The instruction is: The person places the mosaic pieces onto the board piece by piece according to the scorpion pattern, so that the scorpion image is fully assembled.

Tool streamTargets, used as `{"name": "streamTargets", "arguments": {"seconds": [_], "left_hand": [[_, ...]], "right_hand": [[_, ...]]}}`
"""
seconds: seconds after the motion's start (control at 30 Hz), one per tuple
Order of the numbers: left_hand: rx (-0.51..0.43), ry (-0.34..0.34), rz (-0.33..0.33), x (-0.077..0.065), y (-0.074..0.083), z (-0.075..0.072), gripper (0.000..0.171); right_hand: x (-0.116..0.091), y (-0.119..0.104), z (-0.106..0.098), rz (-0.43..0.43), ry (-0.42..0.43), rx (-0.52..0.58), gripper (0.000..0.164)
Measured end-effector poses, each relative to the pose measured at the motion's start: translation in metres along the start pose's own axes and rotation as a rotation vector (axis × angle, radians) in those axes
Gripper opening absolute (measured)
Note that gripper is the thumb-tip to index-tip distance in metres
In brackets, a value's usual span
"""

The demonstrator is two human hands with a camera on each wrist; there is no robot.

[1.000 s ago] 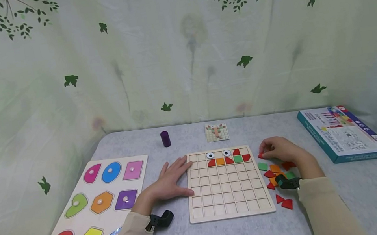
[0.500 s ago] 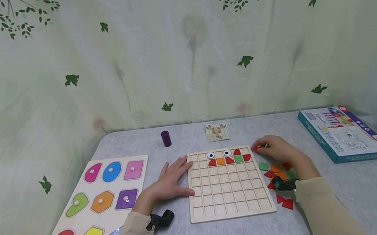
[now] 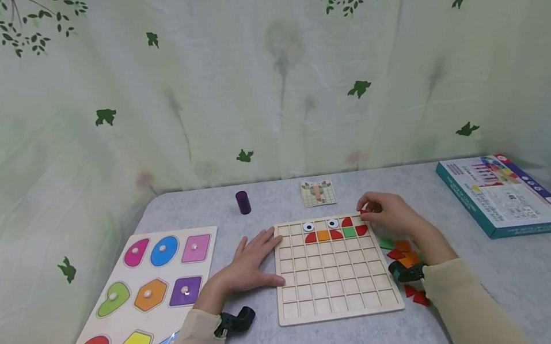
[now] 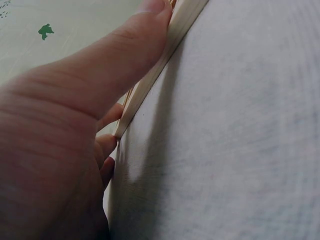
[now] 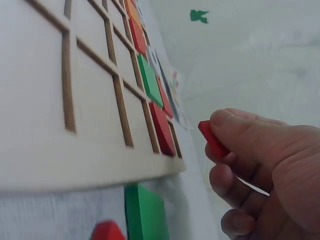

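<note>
My right hand (image 3: pixel 391 215) pinches a small red tile (image 5: pixel 212 139) between thumb and fingers, just above the upper right corner of the wooden grid board (image 3: pixel 335 275). Across the board's top rows lie two eye tiles, several red curved tiles, an orange square (image 3: pixel 323 236) and a green square (image 3: pixel 349 232). My left hand (image 3: pixel 248 267) is spread along the board's left edge, thumb and fingertips touching it. In the left wrist view the thumb (image 4: pixel 125 50) presses on the wooden rim.
Loose red, orange and green tiles (image 3: pixel 408 259) lie right of the board, partly under my right wrist. A pattern card (image 3: pixel 318 193) and a purple cylinder (image 3: pixel 243 202) stand behind it. A knobbed shape puzzle (image 3: pixel 144 323) lies left; a teal box (image 3: pixel 509 196) lies far right.
My right hand has moved left and away from me with the red tile, from beside the loose tiles to the board's upper right corner. My left hand has stayed in place.
</note>
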State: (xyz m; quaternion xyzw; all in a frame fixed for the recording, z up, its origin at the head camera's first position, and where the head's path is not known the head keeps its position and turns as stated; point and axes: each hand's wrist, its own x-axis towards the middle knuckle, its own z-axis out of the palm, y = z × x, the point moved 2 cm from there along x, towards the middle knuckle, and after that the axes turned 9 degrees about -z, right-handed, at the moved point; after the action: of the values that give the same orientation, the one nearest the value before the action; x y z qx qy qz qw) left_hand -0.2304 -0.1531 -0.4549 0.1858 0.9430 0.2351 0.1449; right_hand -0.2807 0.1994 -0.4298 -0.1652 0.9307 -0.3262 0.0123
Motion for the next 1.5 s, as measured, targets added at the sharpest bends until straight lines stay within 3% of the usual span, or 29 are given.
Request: {"name": "streamTargets", "arguments": {"seconds": [0.2,0.5,0.8,1.27,1.5], "left_hand": [[-0.001,-0.003,-0.006,0.000,0.000,0.000,0.098],[0.012,0.003,0.006,0.001,-0.001,0.000,0.098],[0.011,-0.006,-0.001,0.001,-0.001,0.001,0.098],[0.016,-0.010,0.000,0.001,-0.001,0.000,0.098],[0.019,-0.009,0.001,0.001,-0.001,0.000,0.098]], "right_hand": [[0.005,-0.015,0.007,-0.058,-0.026,0.058,0.018],[0.016,-0.047,0.028,-0.225,-0.155,0.126,0.024],[0.035,-0.065,0.047,-0.211,-0.198,0.187,0.028],[0.055,-0.086,0.068,-0.189,-0.184,0.148,0.022],[0.062,-0.092,0.074,-0.228,-0.178,0.112,0.020]]}}
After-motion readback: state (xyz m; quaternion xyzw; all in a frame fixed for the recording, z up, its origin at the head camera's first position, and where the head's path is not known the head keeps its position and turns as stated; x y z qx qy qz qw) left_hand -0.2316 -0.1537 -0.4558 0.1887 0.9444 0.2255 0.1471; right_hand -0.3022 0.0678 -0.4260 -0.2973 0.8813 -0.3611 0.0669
